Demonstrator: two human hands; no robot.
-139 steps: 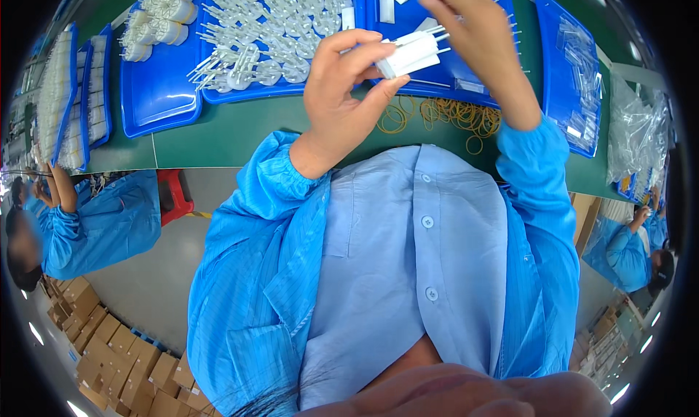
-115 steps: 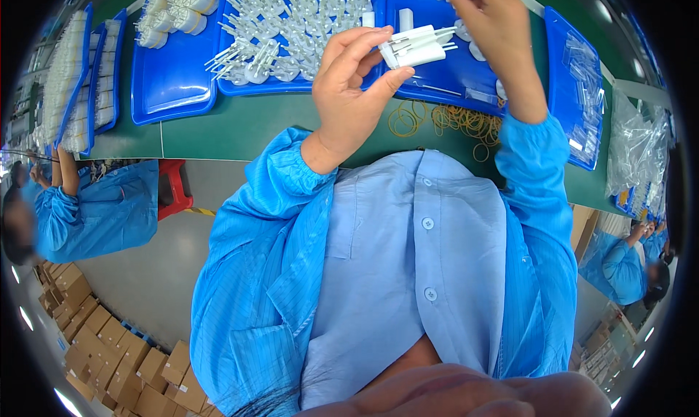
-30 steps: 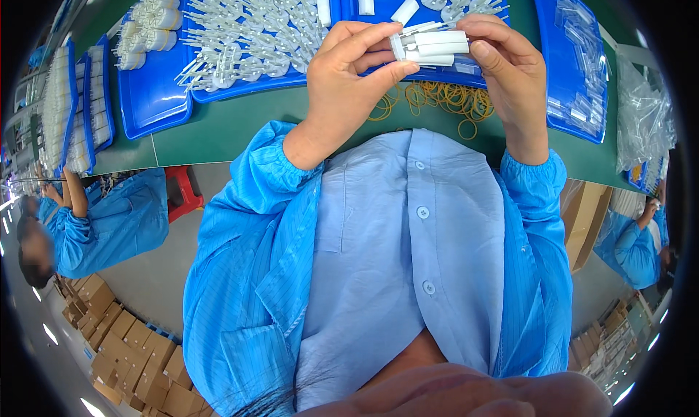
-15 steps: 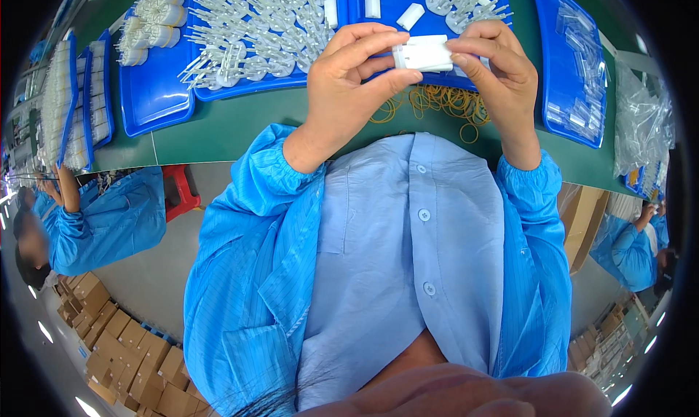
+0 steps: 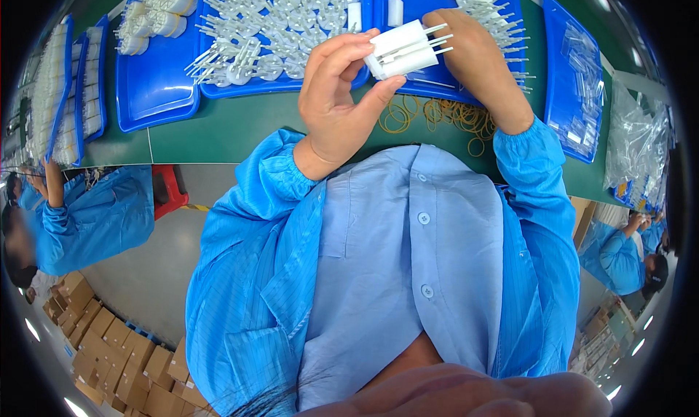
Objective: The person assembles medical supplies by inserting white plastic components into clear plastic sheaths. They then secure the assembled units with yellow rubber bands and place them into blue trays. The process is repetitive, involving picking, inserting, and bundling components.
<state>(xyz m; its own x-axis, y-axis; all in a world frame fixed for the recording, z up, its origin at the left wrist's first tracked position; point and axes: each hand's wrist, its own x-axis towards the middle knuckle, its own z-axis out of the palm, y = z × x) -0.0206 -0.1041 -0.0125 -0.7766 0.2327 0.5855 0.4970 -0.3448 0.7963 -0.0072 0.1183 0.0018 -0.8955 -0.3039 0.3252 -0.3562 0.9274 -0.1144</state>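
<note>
My left hand point(image 5: 336, 100) is closed around the base of a white plastic assembly point(image 5: 405, 48). White blocks sit side by side on it, with several thin rods sticking out to the right. My right hand point(image 5: 477, 64) reaches into the blue tray point(image 5: 453, 88) just beyond, its fingers bent downward. The fingertips are mostly hidden, so I cannot tell what they touch. Left of the assembly's top edge, a loose white block point(image 5: 395, 12) stands in that tray. White rodded pieces point(image 5: 502, 24) lie at its right side.
A blue tray of many rodded white parts point(image 5: 273, 27) is at far left-centre. Round white parts point(image 5: 156, 9) fill another tray's back. Yellow rubber bands point(image 5: 459, 117) lie on the green table point(image 5: 233, 126). Right are a tray of clear pieces point(image 5: 575, 89) and plastic bags point(image 5: 633, 133).
My right hand has let go of the assembly and moved up into the tray. My left hand keeps the assembly, now tilted with its rods showing. The loose block nearest the hands is no longer visible.
</note>
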